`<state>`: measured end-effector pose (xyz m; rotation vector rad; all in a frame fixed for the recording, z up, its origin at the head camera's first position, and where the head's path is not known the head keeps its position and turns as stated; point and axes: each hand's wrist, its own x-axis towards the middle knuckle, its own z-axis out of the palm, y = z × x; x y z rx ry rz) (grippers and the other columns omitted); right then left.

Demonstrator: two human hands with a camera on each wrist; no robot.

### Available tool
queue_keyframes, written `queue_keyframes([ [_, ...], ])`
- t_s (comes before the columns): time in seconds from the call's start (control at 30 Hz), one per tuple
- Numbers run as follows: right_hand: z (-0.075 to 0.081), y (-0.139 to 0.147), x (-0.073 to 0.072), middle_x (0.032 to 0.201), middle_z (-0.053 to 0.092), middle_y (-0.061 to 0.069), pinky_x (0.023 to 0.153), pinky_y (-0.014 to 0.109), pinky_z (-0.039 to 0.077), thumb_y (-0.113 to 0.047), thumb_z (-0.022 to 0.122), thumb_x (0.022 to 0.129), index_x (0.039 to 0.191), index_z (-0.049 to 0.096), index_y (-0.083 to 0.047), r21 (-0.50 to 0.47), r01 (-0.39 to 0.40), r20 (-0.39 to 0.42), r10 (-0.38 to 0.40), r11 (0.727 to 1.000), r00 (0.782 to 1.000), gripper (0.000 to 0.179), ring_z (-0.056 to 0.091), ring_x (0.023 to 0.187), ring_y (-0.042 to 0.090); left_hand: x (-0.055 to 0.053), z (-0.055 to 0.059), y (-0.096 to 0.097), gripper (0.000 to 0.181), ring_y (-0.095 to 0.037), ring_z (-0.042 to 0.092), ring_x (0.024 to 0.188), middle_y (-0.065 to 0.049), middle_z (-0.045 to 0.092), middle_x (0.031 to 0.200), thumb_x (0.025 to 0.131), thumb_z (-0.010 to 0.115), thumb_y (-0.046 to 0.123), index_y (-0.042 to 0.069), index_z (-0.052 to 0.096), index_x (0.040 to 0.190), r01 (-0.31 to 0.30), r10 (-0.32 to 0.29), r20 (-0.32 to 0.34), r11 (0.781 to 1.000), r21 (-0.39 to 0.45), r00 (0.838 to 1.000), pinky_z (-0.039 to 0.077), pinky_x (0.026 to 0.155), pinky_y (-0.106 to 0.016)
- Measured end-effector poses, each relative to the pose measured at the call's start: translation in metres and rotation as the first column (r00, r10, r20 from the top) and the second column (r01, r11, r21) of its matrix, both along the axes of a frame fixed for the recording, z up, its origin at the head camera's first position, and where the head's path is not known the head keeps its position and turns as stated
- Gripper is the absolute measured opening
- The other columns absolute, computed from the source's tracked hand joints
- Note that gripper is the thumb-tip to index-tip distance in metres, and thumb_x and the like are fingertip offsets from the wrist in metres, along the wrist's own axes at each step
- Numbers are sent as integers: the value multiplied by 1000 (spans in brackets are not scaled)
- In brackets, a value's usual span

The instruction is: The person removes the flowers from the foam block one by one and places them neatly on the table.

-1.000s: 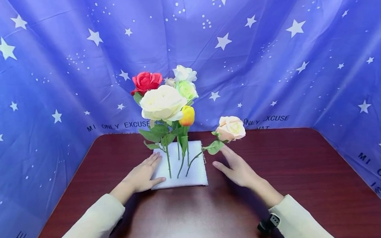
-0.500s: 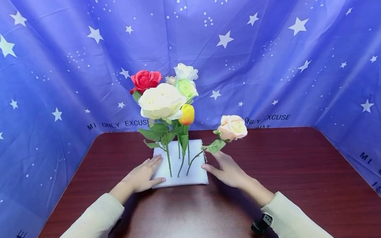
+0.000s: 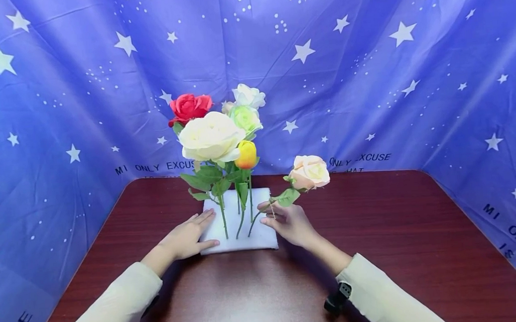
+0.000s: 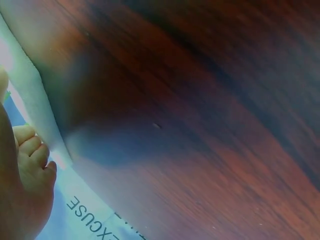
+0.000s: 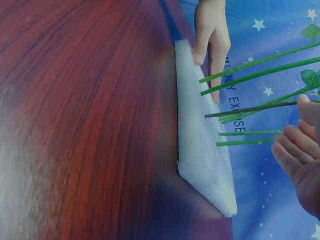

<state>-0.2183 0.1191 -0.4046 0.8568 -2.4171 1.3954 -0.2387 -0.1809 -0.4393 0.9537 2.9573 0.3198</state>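
Several artificial flowers stand in a white foam block (image 3: 263,238): a red rose (image 3: 190,108), a large cream rose (image 3: 211,137), a yellow-orange tulip (image 3: 245,155), a pale green rose (image 3: 246,119) and a white flower (image 3: 250,95). A peach rose (image 3: 309,172) leans far to the right on its dark stem (image 5: 250,109). My left hand (image 3: 182,238) rests on the block's left edge, fingers extended. With thumb and fingers, my right hand (image 3: 291,223) pinches the peach rose's stem below its leaf. The left wrist view catches only a hand (image 4: 35,185) at its edge.
The block lies on a dark red-brown wooden table (image 3: 380,232). A blue curtain (image 3: 351,74) with white stars and printed words encloses its back and sides. Above the block, the other green stems (image 5: 260,70) stand close to the right hand.
My right hand has moved left from beside the block to the peach rose's stem, its thumb and fingers closing around it. The left hand stays on the block. The view shifts slightly.
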Motion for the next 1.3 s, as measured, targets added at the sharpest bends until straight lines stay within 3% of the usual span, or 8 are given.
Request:
queue_keyframes([
  [0.13,0,-9,-1,102,73,19,79,24,60,-6,71,84,105,70,2,-91,6,111,4,996,994,22,71,95,35,1,-2,-4,81,-32,36,143,-18,38,153,89,59,53,-1,38,146,-15,15,7,1000,3,1000,31,119,-49],
  [0.3,1,-17,-3,103,73,21,80,20,59,-3,72,83,103,71,3,-151,13,247,25,988,969,21,71,98,32,2,-1,-8,82,-33,37,142,-17,38,153,88,59,55,1,38,146,-29,29,22,1000,-2,999,33,118,-49],
  [0.5,1,-22,-7,101,73,21,80,20,59,-4,72,83,101,72,3,-214,32,327,41,976,944,20,73,93,17,2,0,-9,83,-36,40,140,-16,39,153,86,62,54,3,39,146,-50,50,34,999,-7,998,36,115,-50],
  [0.6,0,-24,-7,98,74,19,70,13,55,-8,73,83,98,74,1,-206,48,323,22,977,946,17,71,86,2,0,1,-7,83,-36,40,140,-17,40,152,85,64,53,2,39,146,-53,53,40,999,-2,998,36,115,-49],
  [0.73,0,-25,-8,92,75,17,49,10,31,-10,75,81,92,76,-1,-214,71,289,-6,974,957,14,56,65,-9,-1,2,-3,82,-35,40,140,-19,42,150,84,67,48,-2,42,143,-42,42,41,999,17,998,34,116,-50],
  [0.83,0,-26,-9,91,73,25,51,7,39,-5,75,80,89,74,5,-302,65,277,23,951,961,14,57,63,-9,-1,4,-1,80,-35,41,139,-21,44,148,84,69,45,-4,43,141,-35,34,36,999,24,999,34,116,-50],
  [0.97,3,-26,-12,93,67,36,76,19,59,6,72,78,89,67,16,-436,36,265,91,899,960,16,70,77,-2,0,7,1,79,-34,43,138,-22,46,146,83,70,43,-6,45,140,-32,31,23,999,18,999,35,116,-51],
  [1.3,11,-15,-19,94,65,38,78,28,61,9,70,79,92,64,21,-494,-9,204,126,870,971,18,72,79,3,1,6,-1,80,-36,42,138,-22,41,149,84,69,43,-5,42,142,-48,46,43,999,24,998,39,113,-47],
])
